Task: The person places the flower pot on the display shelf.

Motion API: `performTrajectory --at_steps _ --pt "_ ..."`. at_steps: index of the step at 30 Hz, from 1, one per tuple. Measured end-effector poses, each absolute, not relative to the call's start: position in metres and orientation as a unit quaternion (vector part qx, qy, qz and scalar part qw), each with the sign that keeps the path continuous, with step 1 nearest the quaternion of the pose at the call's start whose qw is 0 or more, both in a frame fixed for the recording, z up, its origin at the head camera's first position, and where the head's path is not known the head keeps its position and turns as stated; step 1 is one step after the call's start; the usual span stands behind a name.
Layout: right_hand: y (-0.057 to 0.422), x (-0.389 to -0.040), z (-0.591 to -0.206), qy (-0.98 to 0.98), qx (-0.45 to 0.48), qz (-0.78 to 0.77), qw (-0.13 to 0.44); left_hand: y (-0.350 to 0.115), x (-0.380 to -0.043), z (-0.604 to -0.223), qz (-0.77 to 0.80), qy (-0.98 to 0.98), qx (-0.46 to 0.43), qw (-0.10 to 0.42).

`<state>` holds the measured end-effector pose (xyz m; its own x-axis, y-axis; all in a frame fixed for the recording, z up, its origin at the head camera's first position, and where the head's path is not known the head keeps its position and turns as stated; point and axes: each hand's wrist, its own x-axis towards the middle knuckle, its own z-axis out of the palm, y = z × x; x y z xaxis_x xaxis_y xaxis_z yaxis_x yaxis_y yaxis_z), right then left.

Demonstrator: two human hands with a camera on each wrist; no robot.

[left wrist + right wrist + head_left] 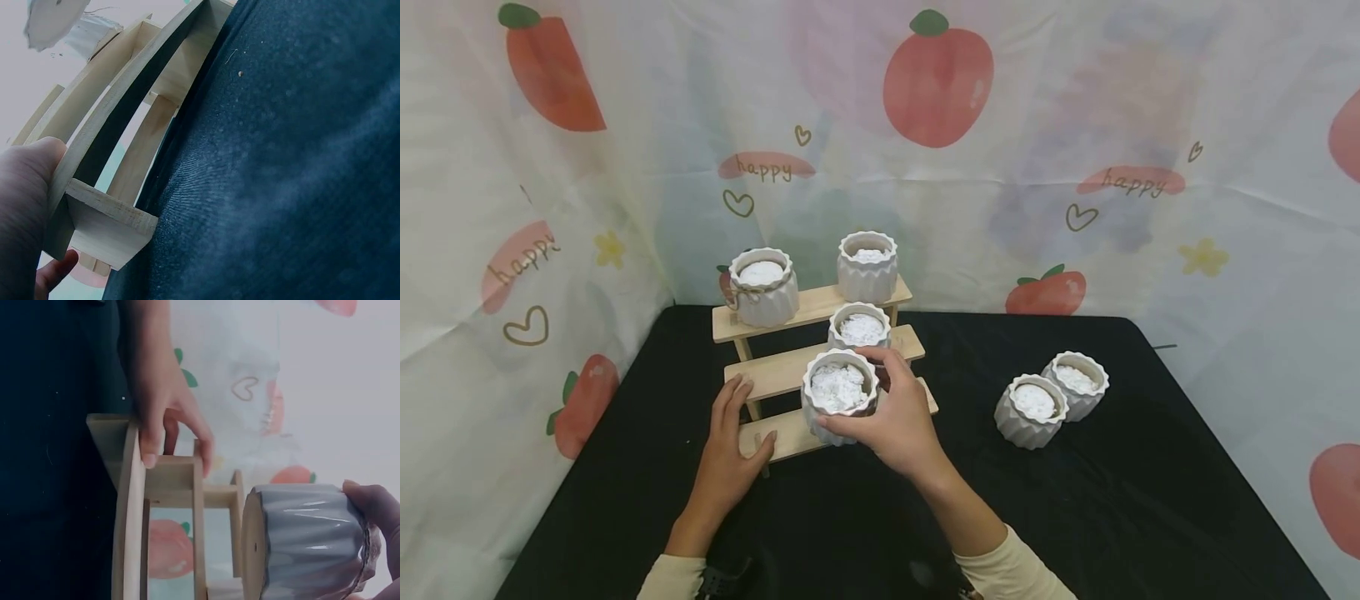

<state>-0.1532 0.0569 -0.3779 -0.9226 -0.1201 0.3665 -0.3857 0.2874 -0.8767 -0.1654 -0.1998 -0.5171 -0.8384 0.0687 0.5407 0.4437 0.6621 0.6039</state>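
My right hand (902, 421) grips a white fluted pot (840, 392) by its rim, thumb in front and fingers behind. White crumbly stuff fills it. In the right wrist view its underside (252, 547) shows, raised off the bottom shelf. A three-step wooden stand (775, 375) is beneath and behind it. My left hand (726, 458) rests at the stand's left end, thumb on the bottom shelf and fingers at the middle one. Another white pot (860, 327) sits on the middle shelf, partly hidden by the held pot. The top shelf bears a twine-tied pot (764, 287) and a plain one (867, 267).
Two more white pots, a nearer one (1032, 412) and a farther one (1077, 385), stand side by side on the black cloth (1120, 517) to the right. A fruit-printed curtain (1000, 208) hangs behind and at the sides of the table.
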Motion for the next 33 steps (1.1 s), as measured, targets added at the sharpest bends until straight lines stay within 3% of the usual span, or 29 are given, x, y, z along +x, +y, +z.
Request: performTrajectory --at_steps 12,33 --pt "0.024 -0.162 -0.381 -0.792 0.175 0.563 0.159 -0.200 -0.167 -0.518 -0.379 -0.877 -0.156 0.250" --pt "-0.016 -0.185 -0.386 -0.807 0.134 0.548 0.173 -0.202 -0.167 -0.523 -0.397 -0.866 -0.166 0.255"
